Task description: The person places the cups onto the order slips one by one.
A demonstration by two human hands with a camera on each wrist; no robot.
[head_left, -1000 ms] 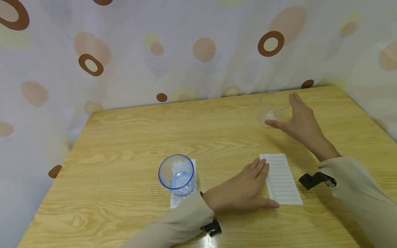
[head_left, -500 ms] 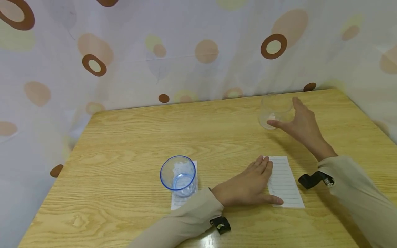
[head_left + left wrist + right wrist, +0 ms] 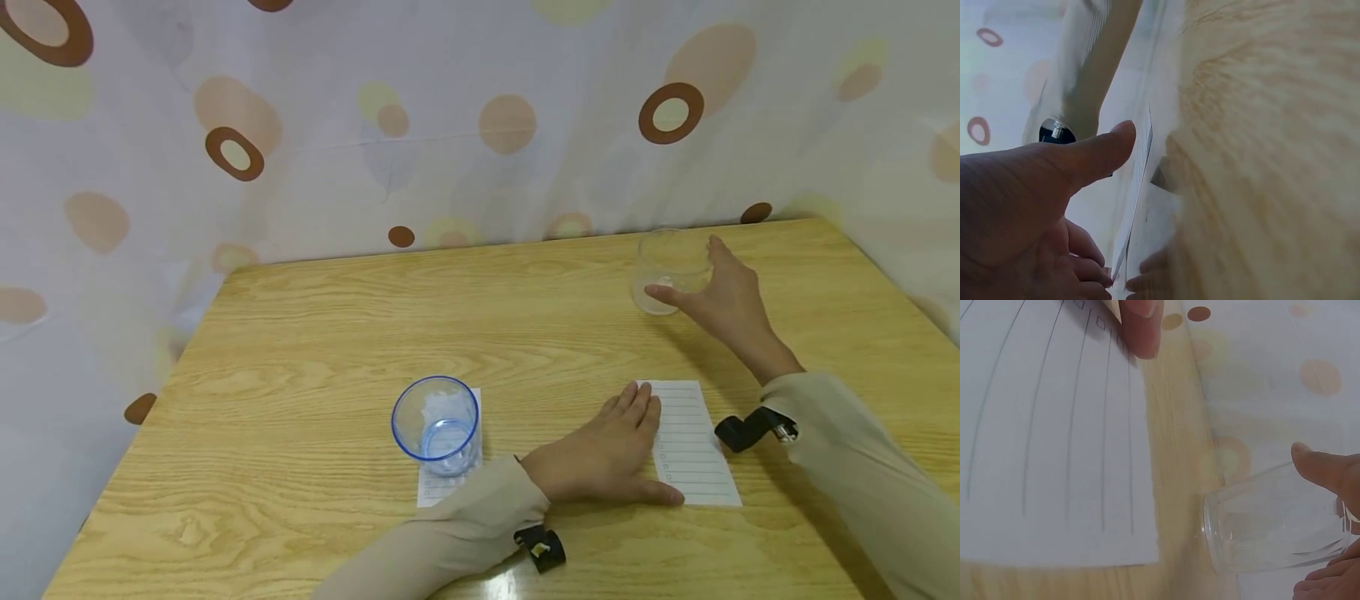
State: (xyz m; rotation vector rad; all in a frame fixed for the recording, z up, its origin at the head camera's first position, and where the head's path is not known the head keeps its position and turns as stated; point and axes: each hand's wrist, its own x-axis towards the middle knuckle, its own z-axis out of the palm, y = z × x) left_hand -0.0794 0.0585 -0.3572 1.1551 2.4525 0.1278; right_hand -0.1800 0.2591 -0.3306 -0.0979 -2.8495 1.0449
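In the head view my left hand [image 3: 596, 454] lies with its fingers straight on the left edge of a white lined sheet with small checkboxes [image 3: 696, 446]; its thumb points toward the sheet's lower corner. Farther back on the right, my right hand [image 3: 727, 304] curves round a clear glass [image 3: 667, 254], thumb on the near side and fingers on the far right. That glass [image 3: 1266, 528] also shows in the right wrist view, thumb and fingers on opposite sides. A blue-rimmed glass [image 3: 441, 437] stands upright on a second lined sheet [image 3: 429, 492], left of my left forearm.
Everything rests on a light wooden table [image 3: 337, 333]. A pale curtain with brown and peach ovals [image 3: 450, 125] hangs along its back edge. Both wrists carry black straps with small fittings [image 3: 540, 546] below the beige sleeves.
The head view has shifted slightly. My right thumb has come a little farther over the clear glass. The left hand, the sheets and both glasses hold their places.
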